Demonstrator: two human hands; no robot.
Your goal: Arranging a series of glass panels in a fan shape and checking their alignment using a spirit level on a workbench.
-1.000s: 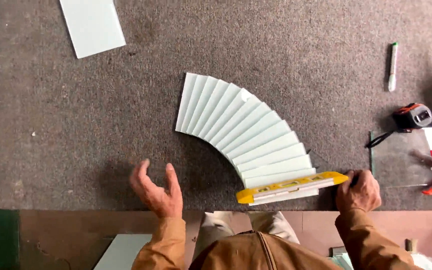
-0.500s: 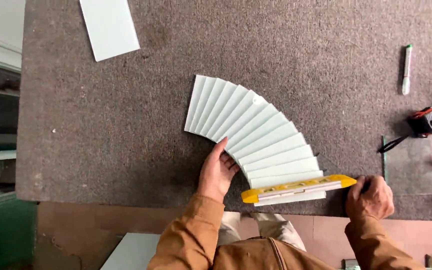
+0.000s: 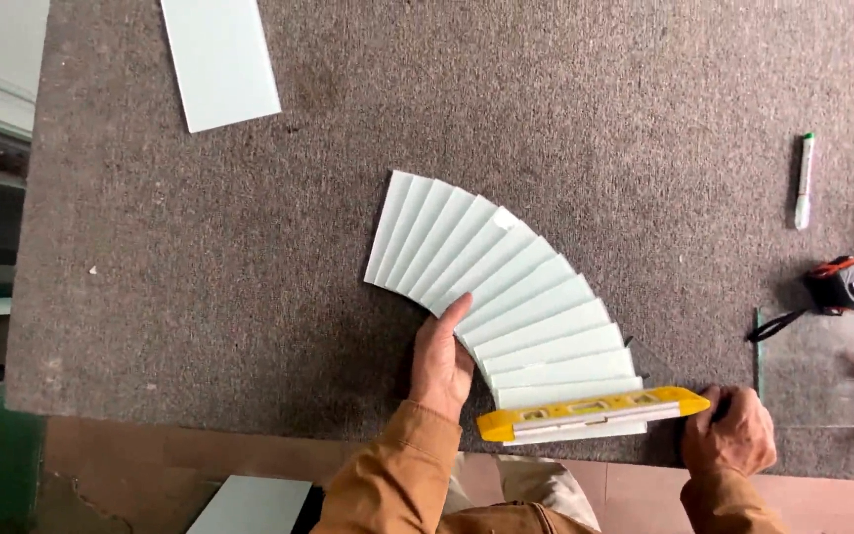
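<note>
Grey carpet-covered workbench (image 3: 249, 247): a fan of pale green-white rectangular strips (image 3: 506, 297) lies centre-right. Left hand (image 3: 442, 361), fingers flat and together, presses the fan's inner edge; right hand (image 3: 733, 435) is clamped on a yellow spirit level (image 3: 590, 413) at its lower end. Tape measure (image 3: 847, 284) sits far right.

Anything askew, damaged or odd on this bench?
Nothing looks damaged or spilled. The pale strips lie overlapped in a neat fan; the left hand touches its inner edge, and the right hand is at the end of a yellow level. One separate strip lies tilted, far corner.
</note>
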